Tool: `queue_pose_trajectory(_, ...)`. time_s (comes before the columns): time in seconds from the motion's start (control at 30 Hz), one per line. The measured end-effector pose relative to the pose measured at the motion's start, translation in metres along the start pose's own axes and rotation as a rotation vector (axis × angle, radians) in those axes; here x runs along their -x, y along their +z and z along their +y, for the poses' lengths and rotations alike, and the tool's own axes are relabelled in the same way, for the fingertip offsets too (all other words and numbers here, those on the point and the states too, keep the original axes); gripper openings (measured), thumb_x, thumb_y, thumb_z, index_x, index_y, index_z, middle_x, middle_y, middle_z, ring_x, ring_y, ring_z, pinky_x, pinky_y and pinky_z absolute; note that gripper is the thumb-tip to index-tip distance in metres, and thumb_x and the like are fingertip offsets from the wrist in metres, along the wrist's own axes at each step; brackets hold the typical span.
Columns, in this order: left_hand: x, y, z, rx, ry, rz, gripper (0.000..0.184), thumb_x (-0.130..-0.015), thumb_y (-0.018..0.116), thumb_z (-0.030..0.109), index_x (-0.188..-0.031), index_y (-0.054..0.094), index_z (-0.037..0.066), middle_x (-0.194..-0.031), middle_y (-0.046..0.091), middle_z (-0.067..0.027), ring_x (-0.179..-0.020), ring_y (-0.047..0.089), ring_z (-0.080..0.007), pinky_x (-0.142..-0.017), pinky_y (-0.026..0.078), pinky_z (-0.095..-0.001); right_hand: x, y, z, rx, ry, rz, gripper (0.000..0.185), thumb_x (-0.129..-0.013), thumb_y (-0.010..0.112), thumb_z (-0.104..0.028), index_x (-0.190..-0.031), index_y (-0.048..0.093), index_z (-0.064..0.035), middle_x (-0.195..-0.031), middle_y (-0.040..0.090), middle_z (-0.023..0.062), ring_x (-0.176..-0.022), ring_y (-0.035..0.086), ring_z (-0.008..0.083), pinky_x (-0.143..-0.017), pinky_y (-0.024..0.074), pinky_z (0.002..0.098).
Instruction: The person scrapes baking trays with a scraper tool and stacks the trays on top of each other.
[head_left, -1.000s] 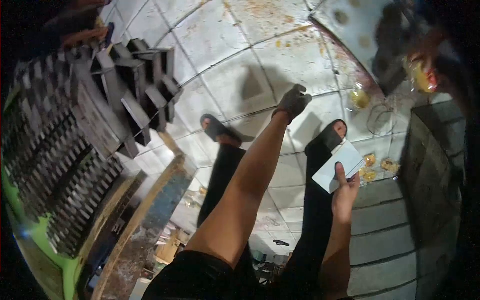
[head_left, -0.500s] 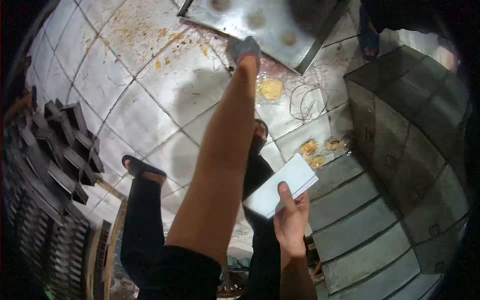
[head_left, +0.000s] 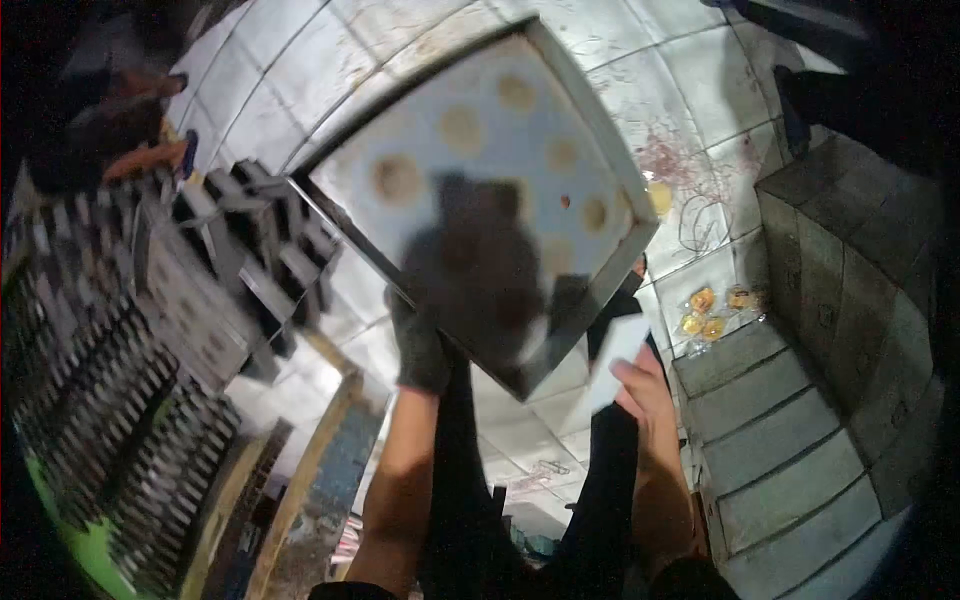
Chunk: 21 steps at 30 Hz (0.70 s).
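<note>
My left hand (head_left: 422, 350), in a dark glove, holds the near left edge of a square metal tray (head_left: 470, 130) with a raised rim. Round brownish stains and a dark shadow mark the tray's surface, which is tilted up above the floor. My right hand (head_left: 645, 385) is bare and grips a white rectangular card or box (head_left: 608, 370), thumb on top, just beside the tray's near right edge. Small yellow packaged items (head_left: 703, 312) lie on the floor to the right of it.
Stacked dark metal trays or moulds (head_left: 150, 400) fill the left side. Grey block-like stacks (head_left: 780, 430) stand at the right. Another person's feet (head_left: 150, 155) show at the upper left, and dark legs (head_left: 830, 110) at the upper right. A wire loop (head_left: 703, 225) lies on the tiles.
My left hand has reached the metal tray and lifted it off the floor toward me. The white card in my right hand has turned more upright. The view has shifted.
</note>
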<state>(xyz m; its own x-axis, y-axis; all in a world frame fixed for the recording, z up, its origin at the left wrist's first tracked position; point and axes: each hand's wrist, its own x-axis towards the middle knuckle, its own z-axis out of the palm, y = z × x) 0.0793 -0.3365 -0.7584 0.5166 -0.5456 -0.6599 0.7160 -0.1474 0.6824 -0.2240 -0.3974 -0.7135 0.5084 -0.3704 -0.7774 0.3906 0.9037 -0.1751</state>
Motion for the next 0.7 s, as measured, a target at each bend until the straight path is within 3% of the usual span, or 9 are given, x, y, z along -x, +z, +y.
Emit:
queue_pose_trajectory(0.1,0.072,-0.059,0.052,-0.111,0.078,0.077,0.072,-0.09,0.065,0.004,-0.155,0.034,0.01,-0.14,0.054,-0.0156,-0.113,0.063,-0.0275,-0.091,0.058,-0.0394,-0.012,0.095,0.057,0.963,0.037,0.038,0.024,-0.1,0.063,-0.009,-0.121,0.066,0.001,-0.105,0.074,0.0089,-0.089,0.066,0.012,-0.079,0.0538,0.0309)
queue_pose_trajectory(0.17,0.119,-0.071,0.105,-0.155,0.105,0.131,0.061,-0.091,0.068,0.007,-0.146,0.042,0.007,-0.132,0.057,-0.0124,-0.112,0.061,-0.0247,-0.092,0.055,-0.0379,0.008,0.176,0.1,1.482,-0.302,-0.225,0.032,-0.084,0.062,0.0,-0.115,0.065,0.005,-0.097,0.067,0.0192,-0.084,0.068,0.0347,-0.078,0.057,0.0414)
queue_pose_trajectory(0.27,0.2,-0.092,0.202,-0.15,0.133,0.196,0.051,-0.091,0.07,0.011,-0.136,0.05,0.004,-0.122,0.06,-0.009,-0.109,0.059,-0.0219,-0.092,0.052,-0.037,0.06,0.269,0.186,1.477,-0.612,-0.309,0.038,-0.078,0.063,0.001,-0.115,0.064,0.0053,-0.098,0.063,0.0215,-0.088,0.064,0.043,-0.082,0.0564,0.0467)
queue_pose_trajectory(0.37,0.304,-0.109,0.325,-0.033,0.092,0.153,0.049,-0.09,0.071,0.015,-0.134,0.051,0.005,-0.116,0.06,-0.0086,-0.104,0.059,-0.0221,-0.088,0.054,-0.0388,0.152,0.405,0.2,1.609,-0.923,-0.4,0.036,-0.078,0.063,0.002,-0.114,0.066,0.0036,-0.105,0.064,0.0205,-0.101,0.063,0.0424,-0.089,0.0548,0.049)
queue_pose_trajectory(0.43,0.357,-0.108,0.379,-0.007,0.097,0.122,0.048,-0.09,0.071,0.016,-0.133,0.051,0.006,-0.115,0.06,-0.0085,-0.103,0.06,-0.0221,-0.086,0.055,-0.0394,0.162,0.432,0.197,1.588,-1.103,-0.319,0.038,-0.076,0.062,0.006,-0.114,0.065,0.001,-0.109,0.065,0.026,-0.099,0.064,0.0457,-0.084,0.0556,0.0472)
queue_pose_trajectory(0.5,0.394,-0.104,0.429,0.119,0.372,-0.086,0.048,-0.093,0.069,0.022,-0.135,0.05,0.009,-0.116,0.058,-0.0092,-0.104,0.06,-0.0246,-0.087,0.056,-0.0418,0.158,0.48,0.14,1.524,-1.226,0.016,0.032,-0.079,0.062,0.004,-0.111,0.063,0.0001,-0.102,0.065,0.0252,-0.093,0.063,0.0474,-0.078,0.0541,0.0481)
queue_pose_trajectory(0.57,0.442,-0.113,0.464,0.225,0.4,-0.26,0.055,-0.091,0.071,0.022,-0.138,0.047,0.007,-0.115,0.059,-0.0098,-0.101,0.062,-0.0264,-0.088,0.057,-0.0426,0.146,0.51,0.077,1.386,-1.295,0.295,0.032,-0.08,0.059,0.006,-0.111,0.063,-0.0005,-0.101,0.066,0.0248,-0.094,0.063,0.0476,-0.077,0.0537,0.0488)
queue_pose_trajectory(0.63,0.474,-0.106,0.484,0.327,0.449,-0.426,0.062,-0.089,0.072,0.022,-0.141,0.043,0.005,-0.114,0.06,-0.0104,-0.099,0.064,-0.0283,-0.09,0.058,-0.0433,0.179,0.541,0.064,1.41,-1.328,0.113,0.037,-0.081,0.057,0.007,-0.115,0.065,-0.0038,-0.106,0.068,0.0225,-0.097,0.065,0.0447,-0.08,0.0551,0.0483)
queue_pose_trajectory(0.7,0.494,-0.092,0.5,0.256,0.507,-0.015,0.057,-0.082,0.065,0.014,-0.135,0.047,0.003,-0.108,0.06,-0.0113,-0.099,0.064,-0.0292,-0.089,0.058,-0.0457,0.242,0.558,0.095,1.474,-1.575,-0.308,0.037,-0.08,0.062,0.002,-0.115,0.067,-0.0068,-0.109,0.07,0.0185,-0.101,0.068,0.0396,-0.083,0.0571,0.0462)
